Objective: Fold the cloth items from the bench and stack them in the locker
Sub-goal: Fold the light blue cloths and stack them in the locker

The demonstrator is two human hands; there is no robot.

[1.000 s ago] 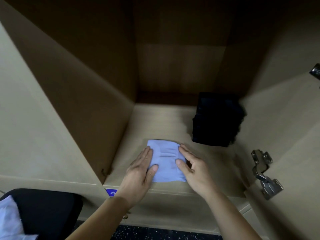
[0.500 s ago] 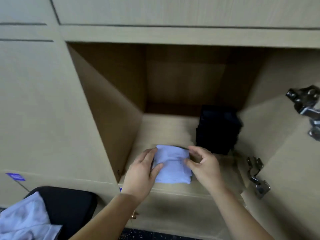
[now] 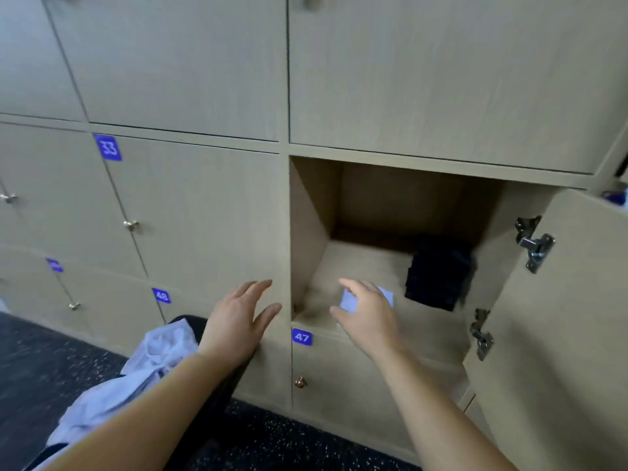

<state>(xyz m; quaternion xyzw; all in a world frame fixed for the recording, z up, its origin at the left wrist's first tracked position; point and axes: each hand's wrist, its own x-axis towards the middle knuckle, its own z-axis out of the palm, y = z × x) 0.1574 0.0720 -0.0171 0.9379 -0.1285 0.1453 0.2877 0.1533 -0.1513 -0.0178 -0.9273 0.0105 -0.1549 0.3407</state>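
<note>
We see the open locker [image 3: 307, 232] at the middle right, its door [image 3: 560, 317] swung out at three o'clock with two metal hinges [image 3: 535, 244] on its inner edge. A blue label reading 47 [image 3: 301, 336] sits just under the compartment's front lip.

Our right hand [image 3: 367, 314] hovers at the mouth of the compartment, back of the hand up, fingers [image 3: 345, 283] loosely bent and a little apart, thumb held away from the index finger. The folded light-blue cloth [image 3: 350, 302] lies on the locker floor near the front edge, directly under this hand. One patch of it shows in the gap between thumb and index finger, and a corner pokes out past the knuckles at one o'clock. The frame is blurred here, so we cannot tell whether the fingertips touch the cloth; nothing shows them pinching it.

At two o'clock from the right hand, well back against the right wall, sits a dark folded stack [image 3: 438, 273], apart from the light-blue cloth.

Our left hand [image 3: 238, 321] is outside the compartment, at nine o'clock from the right one, in front of a closed locker door. Its fingers are straight and spread, and it holds nothing.

At seven o'clock from the left hand, a crumpled pale-blue garment [image 3: 136, 379] lies unfolded on the black bench [image 3: 185, 322], partly under our left forearm.
</note>
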